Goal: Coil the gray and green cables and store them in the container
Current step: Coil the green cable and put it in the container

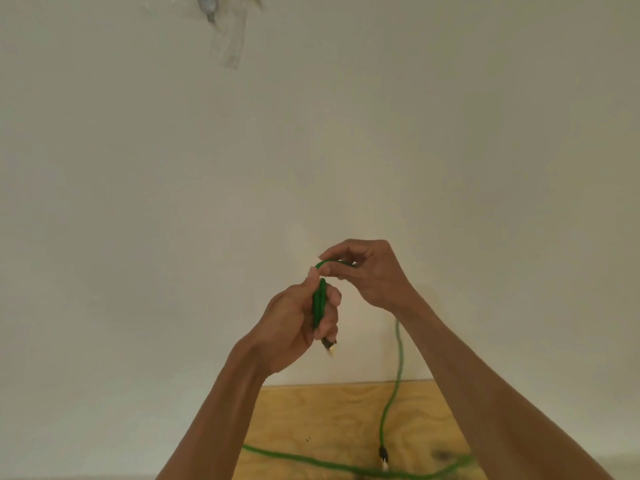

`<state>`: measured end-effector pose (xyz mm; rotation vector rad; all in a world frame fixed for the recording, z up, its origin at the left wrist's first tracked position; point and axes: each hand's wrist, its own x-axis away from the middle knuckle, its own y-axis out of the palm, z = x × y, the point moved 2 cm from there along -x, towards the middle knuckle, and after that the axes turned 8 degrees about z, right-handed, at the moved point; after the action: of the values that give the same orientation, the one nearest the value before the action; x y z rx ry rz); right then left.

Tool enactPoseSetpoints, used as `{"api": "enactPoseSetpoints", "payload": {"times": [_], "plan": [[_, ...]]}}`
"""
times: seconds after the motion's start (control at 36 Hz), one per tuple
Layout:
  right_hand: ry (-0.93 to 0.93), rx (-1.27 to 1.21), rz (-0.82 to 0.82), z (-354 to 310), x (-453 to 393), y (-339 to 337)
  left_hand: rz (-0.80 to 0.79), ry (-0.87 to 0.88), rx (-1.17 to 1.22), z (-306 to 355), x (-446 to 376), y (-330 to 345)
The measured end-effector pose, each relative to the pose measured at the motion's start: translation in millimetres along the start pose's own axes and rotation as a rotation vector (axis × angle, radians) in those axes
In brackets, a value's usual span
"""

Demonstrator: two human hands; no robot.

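We hold the green cable (319, 303) up in front of a plain pale wall (311, 133), with both bare hands raised well above the desk (329, 417). Our left hand (298, 323) is closed around a short folded bundle of the cable, the strands running upright through the fist; its fingers (333, 295) wrap the bundle from the right and the thumb presses at the top. A dark connector with a pale tip (329, 346) sticks out below this fist, pointing down and to the right.

Our right hand (367, 271) sits just above and to the right of the left one. Its fingers pinch the cable where it arches over from the top of the bundle, thumb and fingertips closed on the strand. The two hands are nearly touching at that arch.

From behind the right wrist the cable drops in a long loose line down to the wooden desk, where it ends in a second dark connector (383, 457) lying on the plywood. Another run of the same cable lies across the near part of the desk, sweeping from the left forearm toward the right forearm and passing just beside that second connector.

High on the wall, at the top of the view, a piece of clear tape (230, 39) holds a small gray object (206, 5) that is too blurred to identify.
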<state>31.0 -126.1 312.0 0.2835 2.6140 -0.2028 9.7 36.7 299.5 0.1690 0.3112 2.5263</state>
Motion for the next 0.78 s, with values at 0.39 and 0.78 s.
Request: {"api": "enactPoseSetpoints", "payload": {"times": [0.39, 0.78], "plan": [[0.334, -0.076, -0.067, 36.4, 74.0, 33.5, 0.047, 0.315, 0.006, 47.4, -27.1, 4.6], [-0.009, 0.233, -0.183, -34.8, 43.9, -0.6, 0.204, 0.271, -0.718, 27.7, -19.8, -19.1]]}}
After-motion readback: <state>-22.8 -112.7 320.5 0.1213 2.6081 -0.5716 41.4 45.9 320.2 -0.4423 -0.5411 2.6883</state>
